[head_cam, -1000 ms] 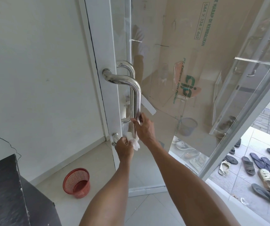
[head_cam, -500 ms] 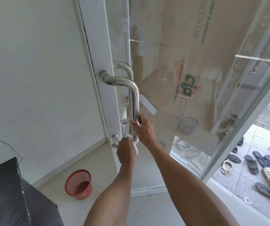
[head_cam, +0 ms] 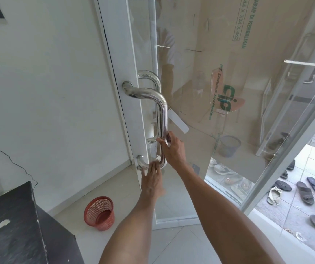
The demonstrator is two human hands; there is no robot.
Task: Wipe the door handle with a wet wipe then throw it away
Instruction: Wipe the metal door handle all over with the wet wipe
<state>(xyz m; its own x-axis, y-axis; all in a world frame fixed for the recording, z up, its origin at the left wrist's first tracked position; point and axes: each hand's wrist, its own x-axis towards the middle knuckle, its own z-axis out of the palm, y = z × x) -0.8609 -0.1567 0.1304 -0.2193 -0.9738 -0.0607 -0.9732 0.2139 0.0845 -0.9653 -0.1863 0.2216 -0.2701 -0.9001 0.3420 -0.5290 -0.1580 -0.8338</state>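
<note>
A shiny steel pull handle [head_cam: 162, 111] stands upright on the glass door [head_cam: 200, 63], fixed to the white frame at top and bottom. My right hand [head_cam: 173, 149] grips the lower part of its vertical bar. My left hand [head_cam: 153, 178] presses a white wet wipe [head_cam: 157, 158] against the handle's bottom bend; only a small scrap of the wipe shows above my fingers.
A red mesh waste basket [head_cam: 100, 212] stands on the tiled floor by the white wall, left of the door. A black cabinet [head_cam: 19, 225] fills the lower left corner. Several sandals [head_cam: 305, 189] lie outside past the door's edge.
My left hand has slid down and around the bottom bend with the wipe, its fingers now flatter against the bar. My right hand keeps its hold on the bar.
</note>
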